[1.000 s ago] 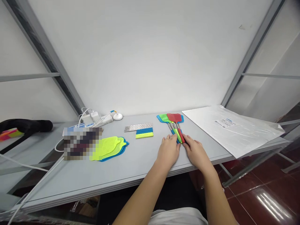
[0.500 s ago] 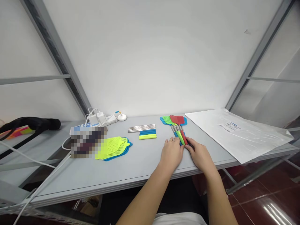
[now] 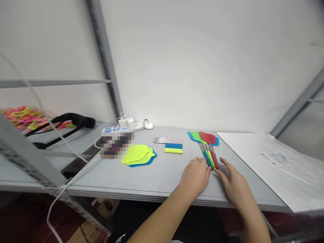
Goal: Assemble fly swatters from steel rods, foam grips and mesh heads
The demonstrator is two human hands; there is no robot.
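Observation:
A fanned bundle of fly swatters lies on the grey table, with a red head [image 3: 207,137], a green head [image 3: 196,136] and blue heads partly underneath. Their metal rods lead to coloured handles [image 3: 210,158] that converge toward me. My left hand [image 3: 195,175] rests just left of the handle ends, fingers bent down on the table and thumb beside the handles, gripping nothing that I can see. On the other side, my right hand [image 3: 234,180] has thumb and fingers spread, its thumb tip close to or touching the handle ends.
Left of the bundle lie metal rods [image 3: 167,140], loose blue handles [image 3: 173,146] and yellow-green handles [image 3: 173,151]. Farther left are yellow-green swatter heads [image 3: 136,153] over blue ones. A power strip [image 3: 111,129] with cables stands behind. A white flat package [image 3: 255,152] covers the right side.
The camera view has turned left, so everything appears farther right. My right hand's fingers have spread away from the handles; my left hand stays beside them. The swatters remain bundled.

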